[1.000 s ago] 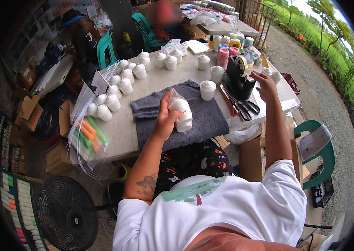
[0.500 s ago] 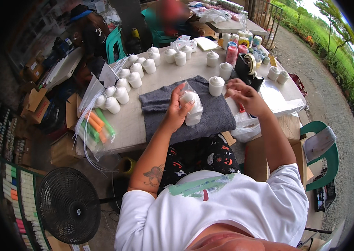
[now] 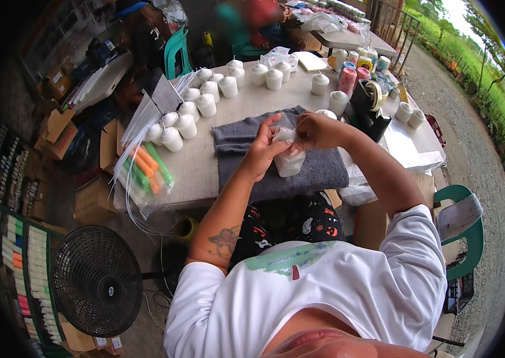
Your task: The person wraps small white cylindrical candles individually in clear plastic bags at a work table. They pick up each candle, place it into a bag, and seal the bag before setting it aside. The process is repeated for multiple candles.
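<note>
I have the counter (image 3: 252, 102) ahead with the towel (image 3: 323, 168) on it, and above the towel my left grip (image 3: 262, 152) is clasped round a white candle (image 3: 290, 164), while my right grip (image 3: 318, 132) is bent in at its top; I cannot tell whether it pinches the film (image 3: 285, 135). I'd keep the left hold firm but light, the candle low over the towel, and work the film gently, without bunching.

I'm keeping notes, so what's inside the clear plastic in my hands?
A white piece shows through the clear plastic; your left hand and right hand hide much of its upper part.
</note>
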`<control>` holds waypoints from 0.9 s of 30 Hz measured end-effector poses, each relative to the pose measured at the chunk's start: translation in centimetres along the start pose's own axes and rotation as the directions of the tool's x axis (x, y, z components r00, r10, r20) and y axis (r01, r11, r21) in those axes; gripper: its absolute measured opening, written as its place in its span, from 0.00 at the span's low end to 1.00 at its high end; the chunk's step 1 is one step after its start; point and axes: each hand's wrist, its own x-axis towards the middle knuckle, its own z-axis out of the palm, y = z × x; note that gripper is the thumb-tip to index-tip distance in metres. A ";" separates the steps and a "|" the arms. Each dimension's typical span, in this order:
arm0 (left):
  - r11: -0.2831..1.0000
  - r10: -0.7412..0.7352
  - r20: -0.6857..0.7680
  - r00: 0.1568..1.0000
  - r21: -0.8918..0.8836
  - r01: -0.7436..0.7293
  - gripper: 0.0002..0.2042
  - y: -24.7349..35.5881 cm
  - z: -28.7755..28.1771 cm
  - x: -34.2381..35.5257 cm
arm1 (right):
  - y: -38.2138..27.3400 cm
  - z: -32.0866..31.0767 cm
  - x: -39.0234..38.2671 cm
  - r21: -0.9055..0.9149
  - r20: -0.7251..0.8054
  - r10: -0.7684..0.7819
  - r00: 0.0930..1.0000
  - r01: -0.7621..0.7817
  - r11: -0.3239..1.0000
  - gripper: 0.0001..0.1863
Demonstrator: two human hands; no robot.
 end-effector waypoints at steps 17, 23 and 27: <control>0.994 0.001 0.018 1.000 0.110 -0.003 0.44 -0.3 0.6 -0.5 | 3.7 2.3 -1.7 0.667 -0.074 0.245 0.967 -0.135 0.733 0.17; 0.978 0.143 -0.036 0.989 0.159 -0.135 0.41 -0.9 0.8 -0.1 | -0.9 0.4 1.1 0.448 -0.368 0.092 0.925 0.089 0.890 0.19; 0.978 0.181 -0.125 0.976 0.128 -0.165 0.39 -2.2 0.7 -0.2 | -1.6 2.3 1.7 0.270 -0.499 0.066 0.864 0.083 0.959 0.10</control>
